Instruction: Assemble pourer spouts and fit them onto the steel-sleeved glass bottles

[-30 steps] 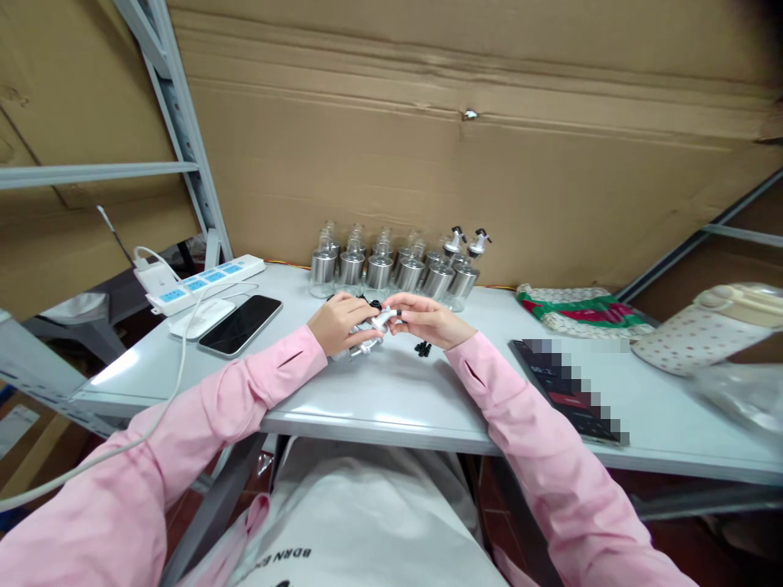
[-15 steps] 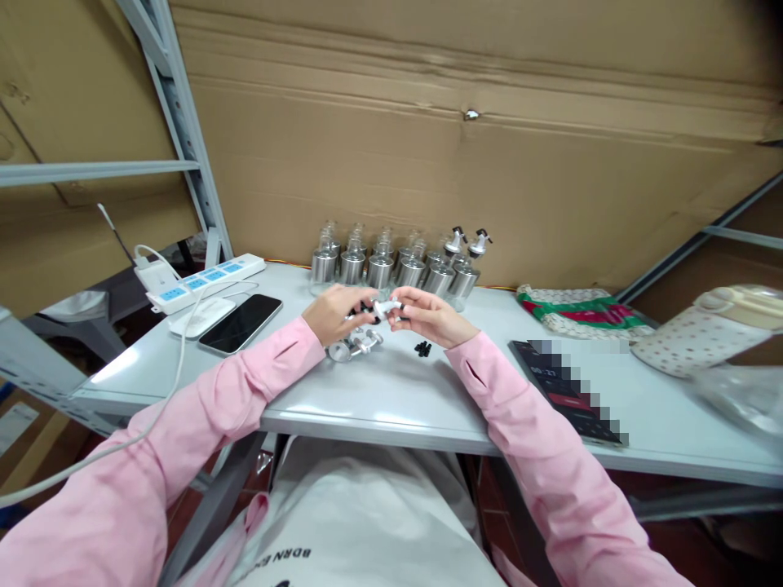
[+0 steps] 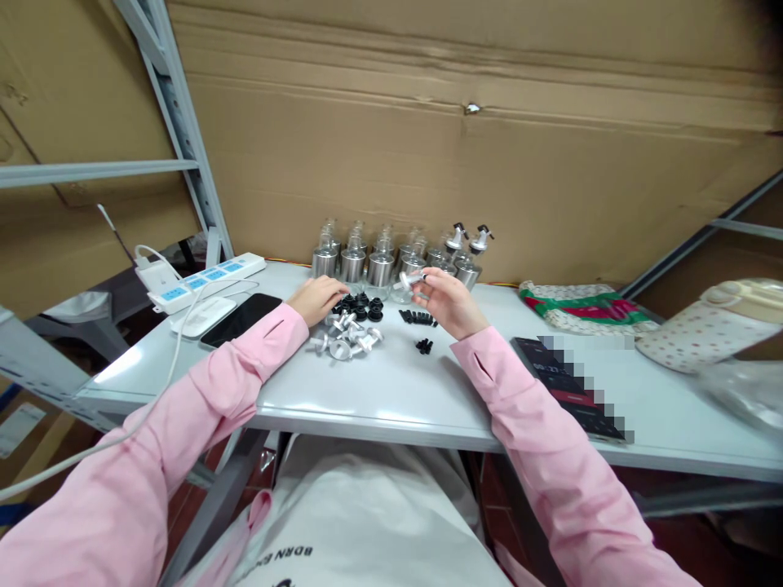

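My right hand (image 3: pixel 451 302) pinches a silver pourer spout (image 3: pixel 411 280) by its thin end, raised in front of the bottles. The spout's wide part points left. My left hand (image 3: pixel 318 300) rests low at the left edge of a cluster of black stoppers (image 3: pixel 360 306), its fingers stretched toward them. Whether its fingertips touch a stopper is unclear. Nearer to me lies a pile of silver spouts (image 3: pixel 342 349). Small black tubes (image 3: pixel 418 317) lie in a row below my right hand, and a little heap of short black caps (image 3: pixel 424 346) sits closer.
Glass bottles with metal sleeves (image 3: pixel 380 269) stand in rows along the cardboard wall; two carry pourers (image 3: pixel 481 239). At left are a phone (image 3: pixel 240 319) and a power strip (image 3: pixel 208 281). Another phone (image 3: pixel 572 391), patterned cloth (image 3: pixel 584 308) and dotted flask (image 3: pixel 703 330) occupy the right.
My hands were together at the silver spout and have parted. The left moved left to the black stoppers; the right lifted the spout slightly up and right. The piles are now uncovered.
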Demonstrator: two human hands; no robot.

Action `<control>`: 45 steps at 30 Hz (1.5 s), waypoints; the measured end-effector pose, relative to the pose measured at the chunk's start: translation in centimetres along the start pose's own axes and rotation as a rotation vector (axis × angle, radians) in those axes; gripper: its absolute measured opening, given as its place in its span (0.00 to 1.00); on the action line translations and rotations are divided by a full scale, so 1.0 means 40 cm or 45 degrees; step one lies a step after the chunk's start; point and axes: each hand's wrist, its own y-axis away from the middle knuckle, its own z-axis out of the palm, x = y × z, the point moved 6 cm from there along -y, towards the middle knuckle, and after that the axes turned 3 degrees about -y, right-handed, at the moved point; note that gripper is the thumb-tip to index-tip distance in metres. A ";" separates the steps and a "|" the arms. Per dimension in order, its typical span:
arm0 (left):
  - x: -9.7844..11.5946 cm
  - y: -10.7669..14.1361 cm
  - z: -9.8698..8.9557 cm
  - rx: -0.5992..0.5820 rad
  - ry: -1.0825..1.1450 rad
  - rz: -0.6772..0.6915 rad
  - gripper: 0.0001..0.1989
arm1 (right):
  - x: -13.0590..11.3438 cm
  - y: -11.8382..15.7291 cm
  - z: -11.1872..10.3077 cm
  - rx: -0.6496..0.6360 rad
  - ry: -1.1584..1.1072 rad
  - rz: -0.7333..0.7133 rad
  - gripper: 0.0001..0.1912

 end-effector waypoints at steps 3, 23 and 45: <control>0.017 -0.003 0.016 -0.077 0.093 0.000 0.17 | 0.002 0.000 -0.001 0.016 -0.024 0.015 0.08; 0.036 -0.010 0.046 -0.132 0.181 0.052 0.23 | -0.001 0.000 0.001 -0.017 0.082 -0.016 0.09; 0.195 0.040 -0.043 0.255 0.086 0.491 0.19 | 0.028 0.011 0.030 -0.177 0.063 0.185 0.10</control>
